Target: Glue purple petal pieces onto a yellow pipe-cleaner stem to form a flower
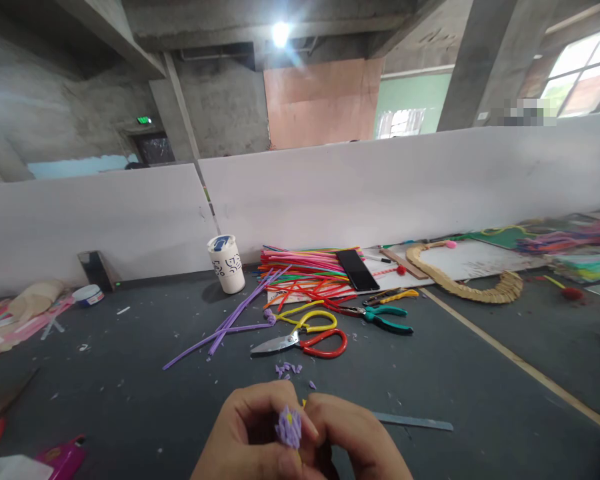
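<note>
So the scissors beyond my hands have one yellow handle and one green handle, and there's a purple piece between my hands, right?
Not quite: the head view shows the scissors with one yellow handle and one red handle, not green. They do lie beyond your left hand and right hand, with the purple piece between the two hands.

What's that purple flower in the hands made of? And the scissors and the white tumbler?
Purple flower: probably matte, fuzzy pipe cleaner, because its petals look soft and shaggy.
Scissors: metal blades, since they're shiny grey; handles smooth and glossy, so perhaps plastic-coated.
White tumbler: smooth, maybe plastic or painted metal; its look alone can't settle it.
</note>
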Demonstrator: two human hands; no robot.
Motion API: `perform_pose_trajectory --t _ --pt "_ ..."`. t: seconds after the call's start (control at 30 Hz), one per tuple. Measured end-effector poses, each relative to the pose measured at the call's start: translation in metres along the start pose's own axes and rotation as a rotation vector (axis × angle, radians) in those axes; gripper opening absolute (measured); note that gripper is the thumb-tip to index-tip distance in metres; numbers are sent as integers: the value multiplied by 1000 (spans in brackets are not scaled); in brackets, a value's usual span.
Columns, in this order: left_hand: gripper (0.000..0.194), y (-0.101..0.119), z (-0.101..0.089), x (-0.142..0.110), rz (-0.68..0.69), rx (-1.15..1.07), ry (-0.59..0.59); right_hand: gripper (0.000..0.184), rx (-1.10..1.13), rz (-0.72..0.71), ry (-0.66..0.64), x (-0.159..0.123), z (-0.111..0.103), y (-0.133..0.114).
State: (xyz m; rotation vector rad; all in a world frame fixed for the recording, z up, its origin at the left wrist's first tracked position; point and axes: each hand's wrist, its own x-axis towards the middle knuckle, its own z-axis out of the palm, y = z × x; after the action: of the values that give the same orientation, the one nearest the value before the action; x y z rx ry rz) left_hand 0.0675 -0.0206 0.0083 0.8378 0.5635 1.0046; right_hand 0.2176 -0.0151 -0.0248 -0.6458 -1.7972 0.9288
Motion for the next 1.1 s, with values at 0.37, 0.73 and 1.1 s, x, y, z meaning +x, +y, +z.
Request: perform_pose_trajectory --t 0.37,0.73,1.1 --pt "26 -4 -5 10 -34 -109 158 28 -243 254 0 15 -10 -11" --pt "29 4 1 -18 -30 -18 297 35 -827 566 -278 -14 10 18" --pt "21 19 -5 -61 56 41 410 14 -481 572 -33 -19 13 22"
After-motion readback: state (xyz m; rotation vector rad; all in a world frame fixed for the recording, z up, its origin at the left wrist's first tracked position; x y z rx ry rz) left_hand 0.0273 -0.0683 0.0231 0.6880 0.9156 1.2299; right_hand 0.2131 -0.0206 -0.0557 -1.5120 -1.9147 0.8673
